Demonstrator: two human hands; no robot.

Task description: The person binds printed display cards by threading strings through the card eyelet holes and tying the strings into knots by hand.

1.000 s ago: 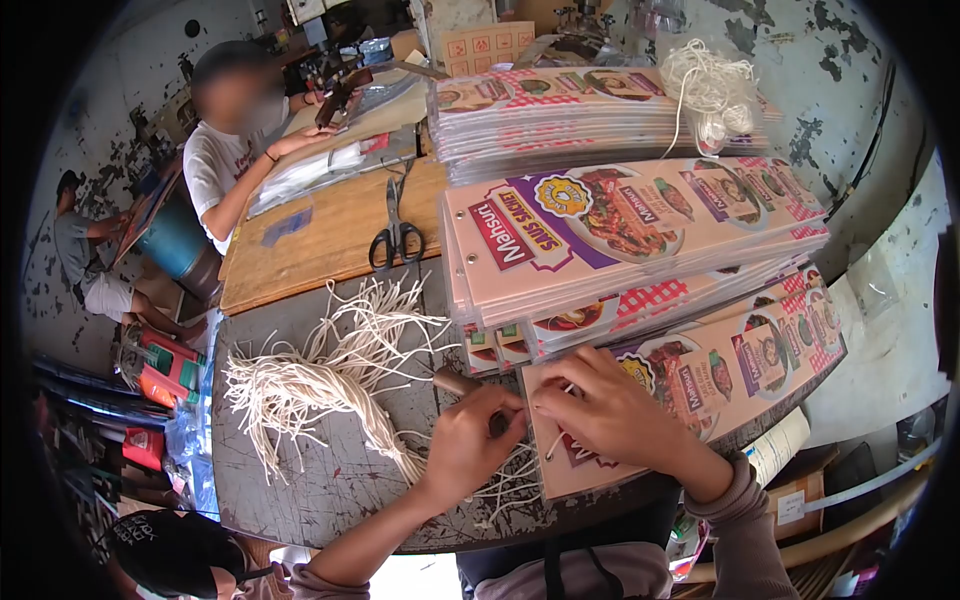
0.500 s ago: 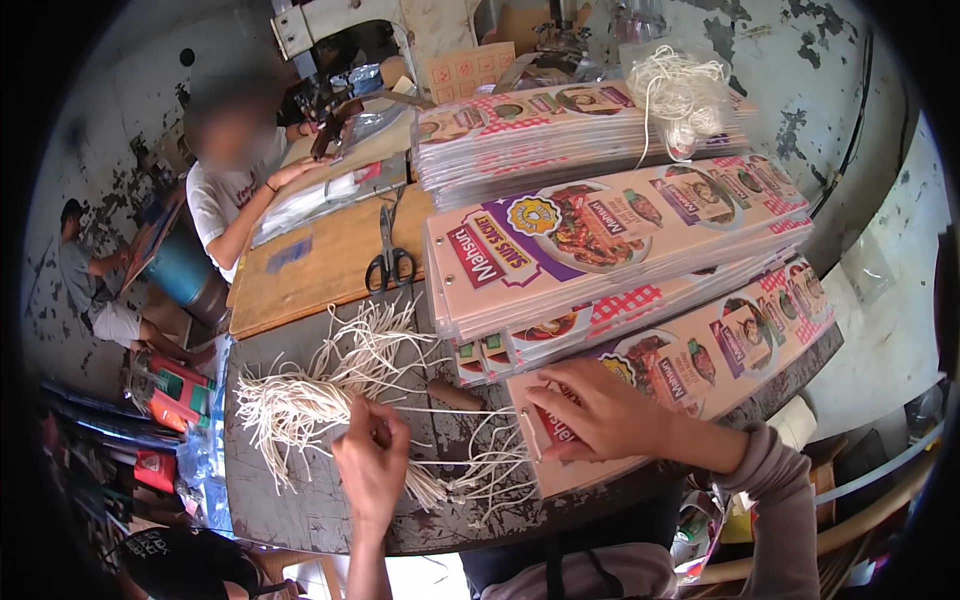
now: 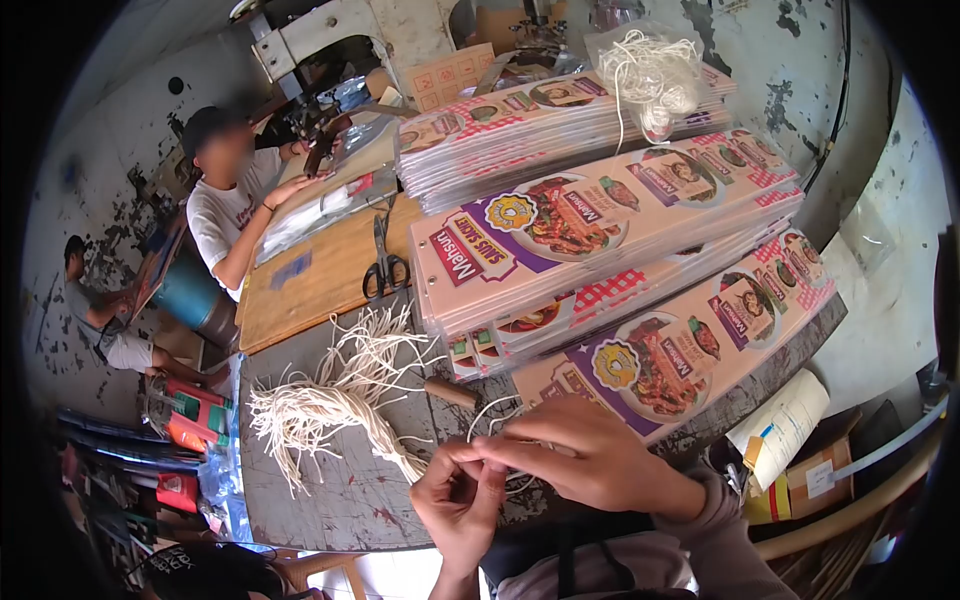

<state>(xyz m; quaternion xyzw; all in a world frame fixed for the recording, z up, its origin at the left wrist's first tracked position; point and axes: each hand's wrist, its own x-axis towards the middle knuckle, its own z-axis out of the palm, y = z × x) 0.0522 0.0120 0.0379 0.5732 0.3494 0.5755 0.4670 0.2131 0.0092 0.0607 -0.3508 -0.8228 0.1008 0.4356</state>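
My left hand is closed in a pinch at the table's front edge, on a white string that loops up toward the nearest printed card. Against its fingertips my right hand also pinches, with the fingers bent over the thumb; most of the string between them is hidden. Under and behind my right hand lies the pink printed card, marked Mahsuri, its lower left corner covered. Left of my hands spreads a bundle of cut white strings. A short brown rod lies between bundle and card.
Stacks of printed cards rise behind, topped by a bag of white string. Black scissors rest on a wooden board. A co-worker sits at a machine; another person is farther left.
My left hand has moved right, away from the string bundle, to meet my right hand. My right hand has left the card's face and come down to the left hand's fingertips.
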